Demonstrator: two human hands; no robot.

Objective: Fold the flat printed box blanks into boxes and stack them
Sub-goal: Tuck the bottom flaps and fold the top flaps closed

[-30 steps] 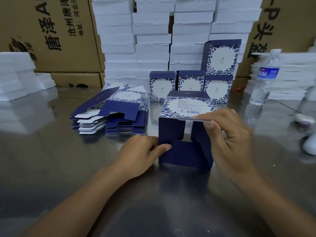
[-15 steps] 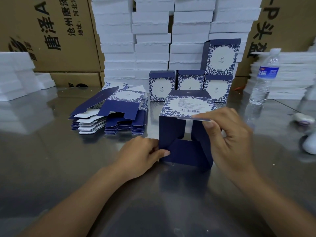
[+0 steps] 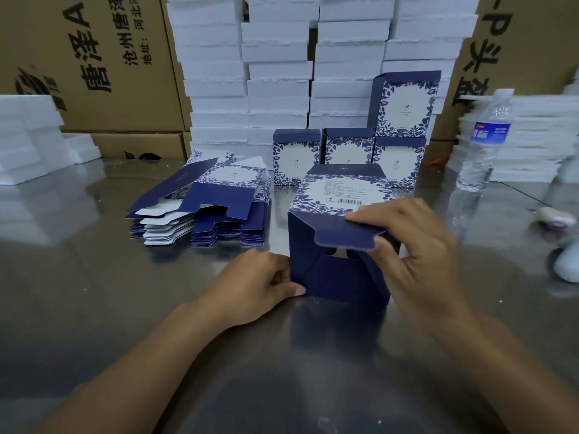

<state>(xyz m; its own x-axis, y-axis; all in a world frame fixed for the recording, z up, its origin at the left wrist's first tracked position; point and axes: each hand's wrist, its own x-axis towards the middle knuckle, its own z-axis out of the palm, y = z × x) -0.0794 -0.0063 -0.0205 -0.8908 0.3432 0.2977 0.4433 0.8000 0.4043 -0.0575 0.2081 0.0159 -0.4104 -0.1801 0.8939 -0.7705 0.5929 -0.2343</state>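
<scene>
A half-folded blue box (image 3: pixel 336 277) with a white floral printed panel lies on its side on the metal table (image 3: pixel 94 292), its open end toward me. My left hand (image 3: pixel 257 286) holds its lower left corner, thumb against the edge. My right hand (image 3: pixel 413 245) pinches the top blue flap (image 3: pixel 347 233) and bends it down over the opening. A pile of flat printed blanks (image 3: pixel 203 211) lies to the left. Several folded boxes (image 3: pixel 344 151) stand behind, one stacked on top (image 3: pixel 407 103).
Stacks of white foam trays (image 3: pixel 275 73) and brown cartons (image 3: pixel 94 64) line the back. More foam sits at the far left (image 3: pixel 28 139) and right (image 3: pixel 526 142). A water bottle (image 3: pixel 485 139) stands at right, with white objects (image 3: pixel 560 242) near the right edge.
My right hand has folded the top flap down from level to hanging over the box's open end. My left hand slid slightly lower along the left edge.
</scene>
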